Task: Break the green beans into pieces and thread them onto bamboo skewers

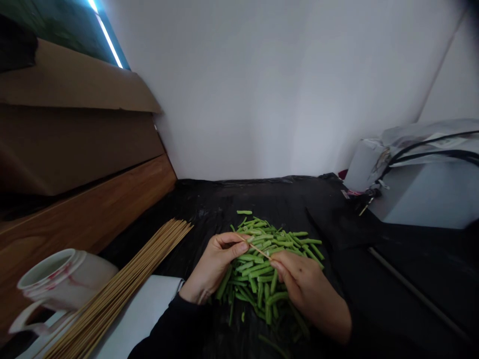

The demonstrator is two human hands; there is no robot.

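Note:
A thin bamboo skewer (261,251) runs slantwise between my two hands, above a heap of cut green beans (258,272). My left hand (219,259) is closed, its thumb and forefinger pinching the skewer's far-left end. A bit of pale green shows beside these fingertips; whether it is held or lies behind them I cannot tell. The right end of the skewer is in the closed fingers of my right hand (305,284), which hide the rest of it. The bean pieces lie loose under and around both hands.
A bundle of bamboo skewers (127,284) lies at left over a white sheet (149,304), against a white mug (71,274). Black plastic (209,199) covers the table. A cardboard box (75,144) stands far left, a grey-white box with cables (422,189) at right, a wall behind.

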